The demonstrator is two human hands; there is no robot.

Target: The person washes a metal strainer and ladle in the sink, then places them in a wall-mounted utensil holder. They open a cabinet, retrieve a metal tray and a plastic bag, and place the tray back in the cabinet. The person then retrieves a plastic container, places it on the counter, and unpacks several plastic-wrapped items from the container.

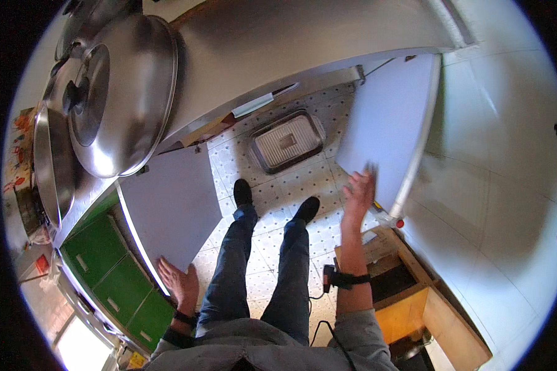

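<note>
Two pale cabinet doors stand swung out below a metal countertop (306, 37). My left hand (178, 280) rests with fingers spread against the outer edge of the left door (171, 204). My right hand (361, 185), slightly blurred, is at the lower inner edge of the right door (390, 120), its fingers apart; whether it touches the door cannot be told. Between the doors, a rectangular ribbed container (288, 141) lies on the tiled floor beyond my feet. A knife with a pale handle (253, 105) is at the counter's front edge.
A large lidded metal wok (130, 92) and a shallow metal pan (55, 167) stand on the counter at the left. Green drawers (106, 273) are beside my left arm. A wooden cabinet (406, 310) stands at the lower right, by the tiled wall (482, 185).
</note>
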